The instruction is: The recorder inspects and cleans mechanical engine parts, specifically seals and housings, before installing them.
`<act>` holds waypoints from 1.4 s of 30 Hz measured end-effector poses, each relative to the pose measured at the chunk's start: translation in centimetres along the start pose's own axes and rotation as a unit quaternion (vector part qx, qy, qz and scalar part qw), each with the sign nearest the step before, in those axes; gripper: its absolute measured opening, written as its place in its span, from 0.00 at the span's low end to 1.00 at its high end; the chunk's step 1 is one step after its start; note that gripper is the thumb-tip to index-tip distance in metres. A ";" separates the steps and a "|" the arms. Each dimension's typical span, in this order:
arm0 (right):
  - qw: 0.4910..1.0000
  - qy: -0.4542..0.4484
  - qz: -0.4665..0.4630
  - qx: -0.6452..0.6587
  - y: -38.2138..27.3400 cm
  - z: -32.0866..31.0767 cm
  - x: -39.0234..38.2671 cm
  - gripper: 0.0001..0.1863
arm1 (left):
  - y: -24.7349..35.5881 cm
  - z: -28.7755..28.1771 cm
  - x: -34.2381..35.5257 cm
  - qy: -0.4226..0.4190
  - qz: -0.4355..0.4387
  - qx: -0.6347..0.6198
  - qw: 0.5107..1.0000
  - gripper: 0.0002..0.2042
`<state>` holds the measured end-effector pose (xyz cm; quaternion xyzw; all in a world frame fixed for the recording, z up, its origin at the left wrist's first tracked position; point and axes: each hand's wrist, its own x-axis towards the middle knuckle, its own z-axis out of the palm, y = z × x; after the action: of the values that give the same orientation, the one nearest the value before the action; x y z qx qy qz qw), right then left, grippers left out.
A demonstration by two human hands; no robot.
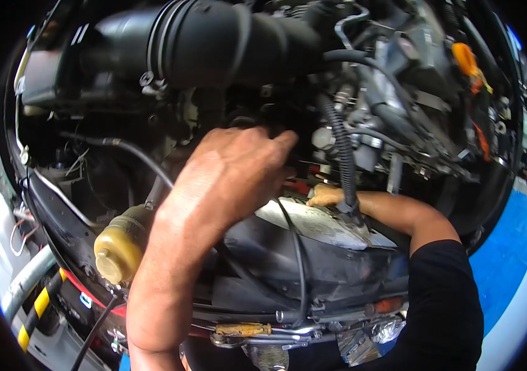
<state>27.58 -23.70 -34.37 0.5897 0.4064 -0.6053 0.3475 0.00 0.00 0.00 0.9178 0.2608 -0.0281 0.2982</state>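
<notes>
Corrugated conduit (342,142), black and ribbed, is the piece I judge everything by here. Its long axis runs almost 12 to 6 o'clock, the upper end leaning a little toward 11. My right hand (326,195) is the nearer: the upper stretch of the conduit rises from it at about 12 to 1 o'clock, and the lower end crosses in front of the right wrist. I can't tell from my feed whether conduit and wrist touch. That arm, in its black sleeve (442,290), comes in from 4 o'clock with the hand pointing to 9, so it meets the conduit nearly square-on; I'd judge that crossing to be the relation that matters most.

My left hand (232,167) is back-up, its forearm coming from 7 o'clock, and the conduit lies at 3 o'clock from it, apart. Its fingertips are lost in shadow, so I cannot tell whether that grip is clenched, released or on something. The right grip has curled fingers, but what is inside them is hidden, so I can't call it either.

A thin black hose (300,266) shows from just below the left hand, at 5 o'clock of it, and runs down toward 6. The pale panel (303,226) lies at 6 to 7 o'clock from the right hand, and a yellowed reservoir (110,256) at 8 from the left.
</notes>
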 end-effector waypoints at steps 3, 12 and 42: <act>0.943 0.206 -0.253 0.064 6.6 1.6 -1.6 0.44 | -0.8 0.9 0.0 -0.026 -0.008 -0.004 1.000 0.17; 0.958 0.252 -0.111 -0.078 -0.4 -2.4 -21.0 0.24 | -1.5 0.6 0.5 -0.013 0.014 -0.051 0.999 0.15; 0.432 0.841 0.173 0.276 19.3 15.2 -43.7 0.46 | 16.1 3.2 -33.9 0.191 -0.199 -0.090 0.957 0.15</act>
<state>41.11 -48.25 7.18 0.9299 0.1991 0.1820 -0.2499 -20.93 -28.49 12.94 0.8052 0.4915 0.1123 0.3122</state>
